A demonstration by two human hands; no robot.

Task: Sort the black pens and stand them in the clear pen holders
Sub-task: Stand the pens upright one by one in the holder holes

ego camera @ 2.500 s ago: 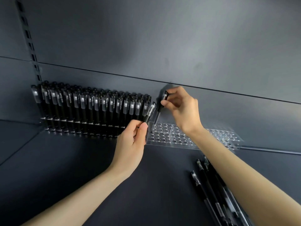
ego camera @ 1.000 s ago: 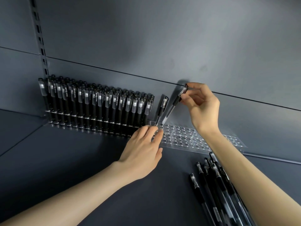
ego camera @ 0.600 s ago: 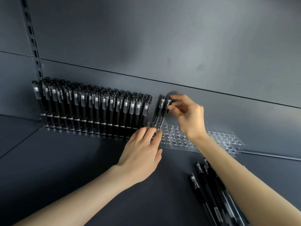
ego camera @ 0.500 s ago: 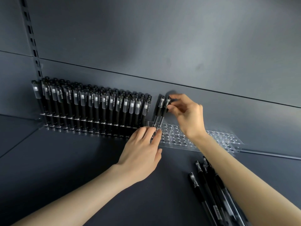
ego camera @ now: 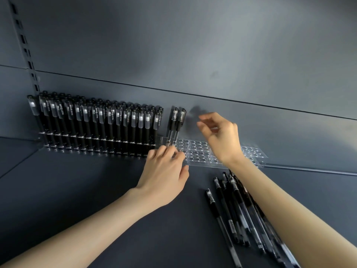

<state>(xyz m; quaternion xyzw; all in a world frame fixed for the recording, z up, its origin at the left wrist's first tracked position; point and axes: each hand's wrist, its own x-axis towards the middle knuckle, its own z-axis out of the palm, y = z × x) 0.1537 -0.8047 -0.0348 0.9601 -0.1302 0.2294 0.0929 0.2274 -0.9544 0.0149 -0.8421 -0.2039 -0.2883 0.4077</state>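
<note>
Left hand (ego camera: 164, 172) flat; right hand (ego camera: 220, 136) raised, fingers loose.

Left: packed pens (ego camera: 96, 128) block us.
Middle: two standing pens (ego camera: 176, 120) stick up.
Right: clear holder (ego camera: 199, 151) holes lie open to us.
Front: loose pens (ego camera: 229, 209) lie there.

Two clear pen holders (ego camera: 201, 149), two pens (ego camera: 173, 120) standing alone in the right one (loose pens (ego camera: 236, 198) overlap, uncountable)

We see dim, cool light, brightest on the wall (ego camera: 251, 45) above the right hand (ego camera: 222, 136); its soft shadow (ego camera: 195, 111) falls just left. Pens (ego camera: 239, 213) below its wrist blur, and edges bow.
</note>
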